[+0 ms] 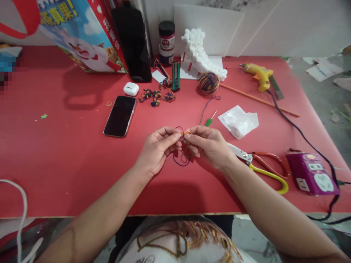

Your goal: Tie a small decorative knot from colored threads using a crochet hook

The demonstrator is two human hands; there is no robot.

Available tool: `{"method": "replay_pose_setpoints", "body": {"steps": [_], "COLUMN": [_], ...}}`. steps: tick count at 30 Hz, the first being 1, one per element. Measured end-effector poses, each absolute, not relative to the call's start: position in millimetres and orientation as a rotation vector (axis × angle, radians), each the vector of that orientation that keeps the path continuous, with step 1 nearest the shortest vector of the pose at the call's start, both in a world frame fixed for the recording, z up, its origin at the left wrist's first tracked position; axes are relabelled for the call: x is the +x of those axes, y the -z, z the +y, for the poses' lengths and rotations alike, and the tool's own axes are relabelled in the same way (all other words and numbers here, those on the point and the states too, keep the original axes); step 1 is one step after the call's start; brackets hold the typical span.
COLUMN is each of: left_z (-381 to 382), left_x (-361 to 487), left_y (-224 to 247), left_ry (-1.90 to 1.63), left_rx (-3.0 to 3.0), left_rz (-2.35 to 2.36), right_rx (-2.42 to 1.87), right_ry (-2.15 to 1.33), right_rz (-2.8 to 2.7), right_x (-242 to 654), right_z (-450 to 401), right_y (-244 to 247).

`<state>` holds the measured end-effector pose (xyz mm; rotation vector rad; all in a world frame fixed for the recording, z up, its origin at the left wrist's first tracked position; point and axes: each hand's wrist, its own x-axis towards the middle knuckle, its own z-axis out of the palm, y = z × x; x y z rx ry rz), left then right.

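Multicoloured yarn (182, 164) is pinched between the fingertips of my left hand (161, 146) and my right hand (210, 144), which meet over the middle of the red table. Loops of it hang below the fingers. From behind my right hand a strand runs up to a ball of yarn (208, 83) in purple, orange and yellow. A green-handled crochet hook (208, 121) lies just beyond my right hand. Several small knotted yarn pieces (155, 95) rest farther back, next to a green box cutter (176, 76). The exact shape between my fingertips is too small to make out.
Red-and-yellow-handled scissors (253, 159) lie by my right forearm, with a purple power socket (312, 173) beyond. A yellow glue gun (259, 75), crumpled tissue (238, 122) and orange stick (260, 100) sit right. A phone (120, 116) and white earphone case (131, 88) lie left.
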<state>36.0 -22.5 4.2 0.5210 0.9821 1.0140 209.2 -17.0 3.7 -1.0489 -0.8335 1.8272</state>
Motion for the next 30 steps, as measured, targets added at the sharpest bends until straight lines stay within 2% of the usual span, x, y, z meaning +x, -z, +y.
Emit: {"method": "replay_pose_setpoints", "body": {"steps": [17, 30], "left_z": [-23, -16], "left_x": [31, 22], "left_y": [-6, -5], "left_ry": [-0.930, -0.759], "left_rx": [0.770, 0.843], "left_rz": [1.009, 0.912], "right_rx": [-1.071, -1.001], "right_ry": [-1.769, -1.930], "right_rz": [-0.952, -0.887], "right_x": [209, 210], "right_z": [-19, -20], "right_y": [-5, -7]}}
